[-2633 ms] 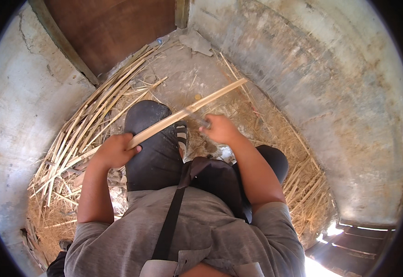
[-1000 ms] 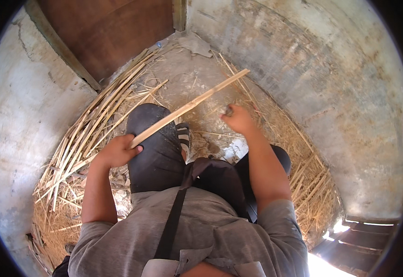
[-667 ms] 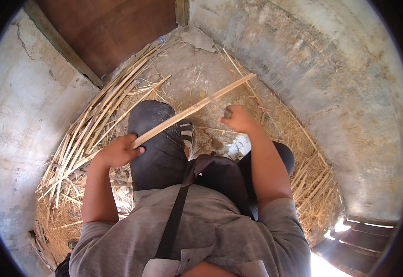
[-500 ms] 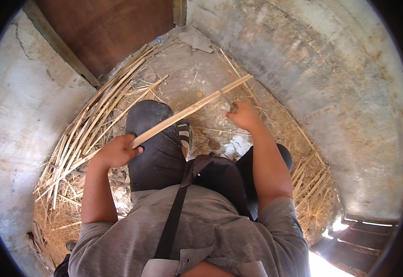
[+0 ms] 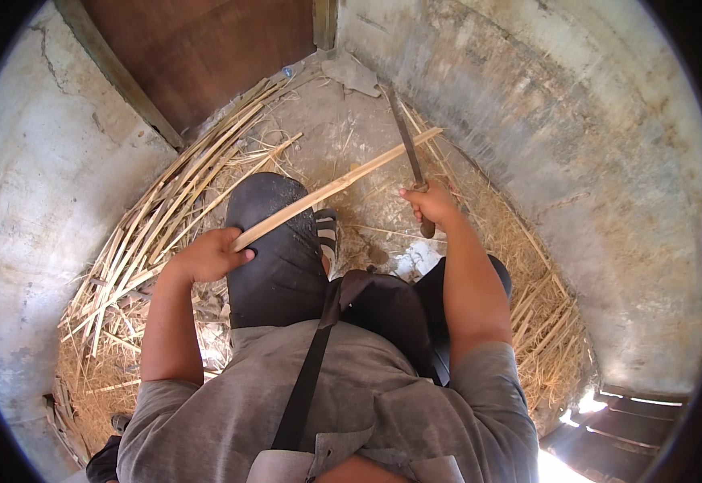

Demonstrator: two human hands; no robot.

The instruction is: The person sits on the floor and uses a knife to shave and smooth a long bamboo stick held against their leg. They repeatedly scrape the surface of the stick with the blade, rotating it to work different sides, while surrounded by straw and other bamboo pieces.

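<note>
My left hand [image 5: 208, 256] grips the near end of a long pale bamboo strip [image 5: 311, 197]. The strip slants up and to the right over my left knee, its far end near the right wall. In my right hand [image 5: 435, 204] is a machete [image 5: 406, 138] with a long, narrow, dark blade; the rounded butt of its handle sticks out below the fingers. The blade points away from me and crosses the strip near its far end. Whether blade and strip touch I cannot tell.
Many long split strips [image 5: 151, 209] lie along the left wall. Shavings and short pieces [image 5: 540, 322] are heaped at the right wall [image 5: 576, 161]. A brown door panel [image 5: 214, 56] stands at the far left. My sandalled foot [image 5: 327, 233] rests on the dirt floor.
The machete has swung into plain view, its blade now pointing away from me; before, it was barely visible. My right hand has shifted slightly right. The bamboo strip stays in my left hand.
</note>
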